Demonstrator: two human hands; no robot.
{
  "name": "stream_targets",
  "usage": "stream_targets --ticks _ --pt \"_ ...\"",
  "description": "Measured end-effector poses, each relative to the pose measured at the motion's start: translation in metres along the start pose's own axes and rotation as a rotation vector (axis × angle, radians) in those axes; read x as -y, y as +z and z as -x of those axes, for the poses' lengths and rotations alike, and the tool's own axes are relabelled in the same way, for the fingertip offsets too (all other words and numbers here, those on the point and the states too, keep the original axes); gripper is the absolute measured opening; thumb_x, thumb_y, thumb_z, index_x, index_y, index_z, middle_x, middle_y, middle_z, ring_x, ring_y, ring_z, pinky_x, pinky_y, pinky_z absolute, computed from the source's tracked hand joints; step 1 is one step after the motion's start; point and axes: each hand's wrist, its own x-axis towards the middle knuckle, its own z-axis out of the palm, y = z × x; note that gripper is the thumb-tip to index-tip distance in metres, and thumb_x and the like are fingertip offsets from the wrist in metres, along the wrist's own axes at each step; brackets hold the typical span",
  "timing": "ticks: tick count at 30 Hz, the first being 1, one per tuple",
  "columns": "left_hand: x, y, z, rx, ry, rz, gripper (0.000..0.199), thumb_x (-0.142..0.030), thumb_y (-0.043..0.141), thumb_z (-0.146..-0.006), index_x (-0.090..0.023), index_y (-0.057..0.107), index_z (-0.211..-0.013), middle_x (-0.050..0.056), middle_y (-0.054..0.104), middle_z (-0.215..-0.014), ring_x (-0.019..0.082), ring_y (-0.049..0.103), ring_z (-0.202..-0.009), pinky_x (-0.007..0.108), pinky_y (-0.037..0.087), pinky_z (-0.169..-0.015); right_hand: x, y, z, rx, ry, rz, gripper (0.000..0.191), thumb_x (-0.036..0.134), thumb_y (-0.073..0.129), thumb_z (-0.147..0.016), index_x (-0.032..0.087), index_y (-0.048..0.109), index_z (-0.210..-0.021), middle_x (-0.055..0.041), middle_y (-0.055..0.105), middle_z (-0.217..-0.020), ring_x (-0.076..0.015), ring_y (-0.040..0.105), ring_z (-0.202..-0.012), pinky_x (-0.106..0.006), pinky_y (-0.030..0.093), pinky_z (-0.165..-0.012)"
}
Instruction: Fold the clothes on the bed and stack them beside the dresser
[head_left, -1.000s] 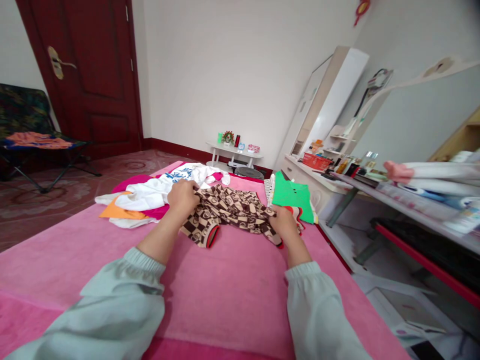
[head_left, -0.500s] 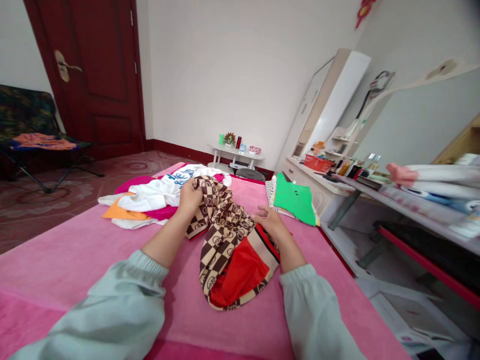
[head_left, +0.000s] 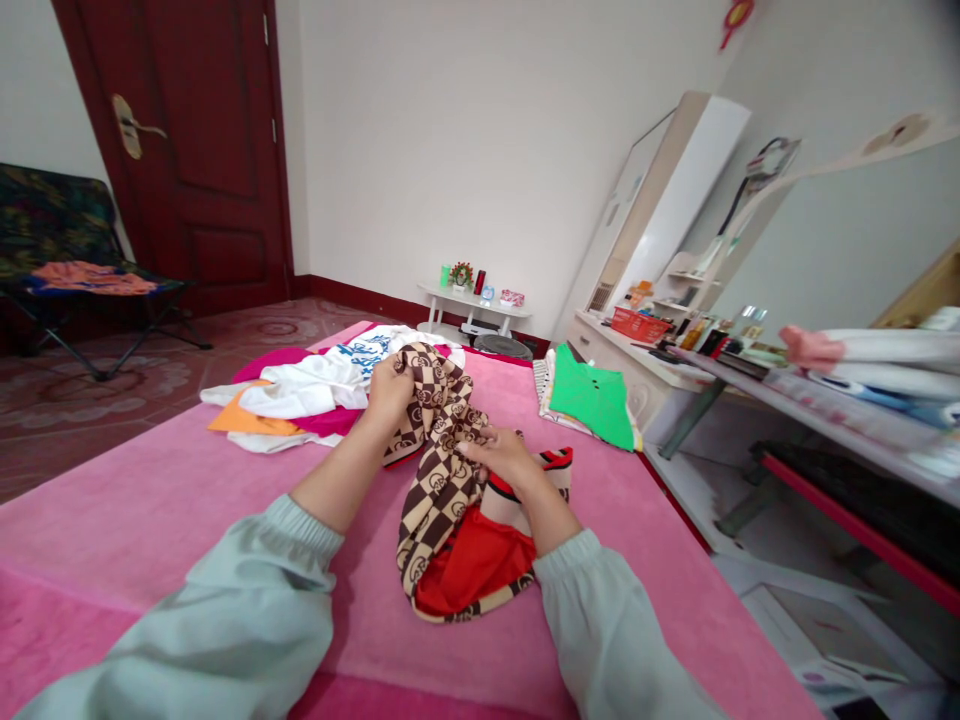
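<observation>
A brown and beige checked garment (head_left: pixel 435 500) with a red lining lies bunched on the pink bedspread (head_left: pixel 247 530). My left hand (head_left: pixel 390 390) is closed on its far left part, lifting the cloth a little. My right hand (head_left: pixel 501 455) pinches the same garment near its middle, thumb toward the left. The red-and-black edged band of the garment spreads out beneath my right wrist. Which piece of clothing it is, I cannot make out for certain.
Behind my left hand lies a loose heap of white, orange and magenta clothes (head_left: pixel 315 385). Folded clothes with a green top (head_left: pixel 592 400) sit at the bed's right edge. A dressing table (head_left: pixel 682 365) stands along the right; a low white shelf (head_left: pixel 472 305) stands beyond the bed.
My right hand has moved left from the garment's banded edge to its middle and closed on the cloth. My left hand keeps its hold, shifted slightly right in view.
</observation>
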Motion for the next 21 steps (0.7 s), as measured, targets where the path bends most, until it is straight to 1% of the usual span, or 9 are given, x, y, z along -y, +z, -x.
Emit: stream_targets --ticks 3,5,7,10,11,13,15,18,21 --pt "-0.005 0.002 0.003 0.008 -0.013 0.048 0.018 -0.021 0.051 -0.069 -0.015 0.064 -0.080 0.005 0.069 -0.082 0.020 0.063 -0.078 0.032 0.050 -0.074 0.003 0.006 0.004 0.100 0.006 0.096 0.018 0.028 0.074 -0.057 0.014 0.065 -0.064 0.0025 0.060 -0.055 -0.0088 0.050 -0.049 -0.019 0.038 -0.047" --pt "-0.008 0.000 0.003 -0.021 -0.023 0.043 0.018 -0.021 0.051 -0.069 -0.016 0.064 -0.082 0.005 0.070 -0.083 0.021 0.064 -0.081 0.031 0.051 -0.074 0.009 -0.001 0.006 0.032 0.012 0.118 0.015 0.027 0.069 -0.059 0.014 0.062 -0.057 0.0036 0.055 -0.050 -0.0082 0.048 -0.048 -0.019 0.036 -0.046" --pt "-0.010 -0.005 0.002 -0.088 -0.031 0.028 0.023 -0.019 0.050 -0.070 -0.016 0.064 -0.087 0.004 0.070 -0.085 0.021 0.064 -0.085 0.030 0.052 -0.074 0.019 -0.019 0.009 -0.212 -0.011 0.075 0.017 0.031 0.063 -0.062 0.015 0.061 -0.060 0.0038 0.053 -0.048 -0.0085 0.046 -0.045 -0.019 0.035 -0.043" --pt "-0.013 -0.011 -0.001 -0.201 -0.046 0.054 0.033 -0.014 0.044 -0.069 -0.017 0.062 -0.096 0.004 0.069 -0.092 0.018 0.063 -0.086 0.026 0.052 -0.072 0.038 -0.058 0.016 -0.726 -0.131 -0.053 0.021 0.037 0.057 -0.067 0.017 0.059 -0.072 0.0040 0.053 -0.053 -0.0101 0.047 -0.043 -0.021 0.038 -0.040" --pt "-0.015 -0.012 -0.001 -0.224 -0.036 0.074 0.035 -0.013 0.042 -0.068 -0.016 0.061 -0.097 0.003 0.068 -0.094 0.017 0.063 -0.085 0.025 0.052 -0.072 0.045 -0.070 0.018 -0.866 -0.189 -0.105 0.022 0.038 0.056 -0.068 0.018 0.057 -0.076 0.0037 0.054 -0.056 -0.0109 0.050 -0.045 -0.021 0.040 -0.041" --pt "-0.022 -0.013 -0.002 -0.240 0.025 0.105 0.033 -0.012 0.039 -0.068 -0.016 0.061 -0.093 0.003 0.068 -0.094 0.015 0.062 -0.085 0.023 0.051 -0.073 0.058 -0.086 0.024 -1.052 -0.314 -0.207 0.023 0.039 0.054 -0.070 0.019 0.053 -0.081 0.0029 0.056 -0.064 -0.0125 0.057 -0.051 -0.022 0.046 -0.043" --pt "-0.037 -0.011 -0.001 -0.229 0.113 0.124 0.029 -0.013 0.039 -0.069 -0.017 0.061 -0.088 0.001 0.067 -0.089 0.014 0.061 -0.087 0.022 0.050 -0.076 0.072 -0.090 0.031 -1.110 -0.427 -0.292 0.021 0.039 0.052 -0.074 0.021 0.047 -0.083 0.0019 0.057 -0.072 -0.0140 0.064 -0.059 -0.022 0.050 -0.048" --pt "-0.071 -0.009 -0.001 -0.196 0.192 0.258 0.024 -0.016 0.042 -0.071 -0.017 0.061 -0.087 -0.001 0.066 -0.087 0.014 0.062 -0.086 0.024 0.051 -0.077 0.096 -0.080 0.045 -1.115 -0.604 -0.361 0.016 0.037 0.045 -0.081 0.023 0.040 -0.087 0.0002 0.059 -0.083 -0.0157 0.069 -0.072 -0.025 0.054 -0.060" --pt "-0.106 -0.012 -0.003 -0.205 0.225 0.369 0.022 -0.018 0.045 -0.074 -0.018 0.061 -0.089 0.000 0.066 -0.088 0.015 0.063 -0.086 0.025 0.051 -0.079 0.120 -0.067 0.059 -1.187 -0.828 -0.244 0.011 0.034 0.035 -0.087 0.024 0.037 -0.092 -0.0024 0.060 -0.096 -0.0168 0.067 -0.091 -0.033 0.055 -0.077"
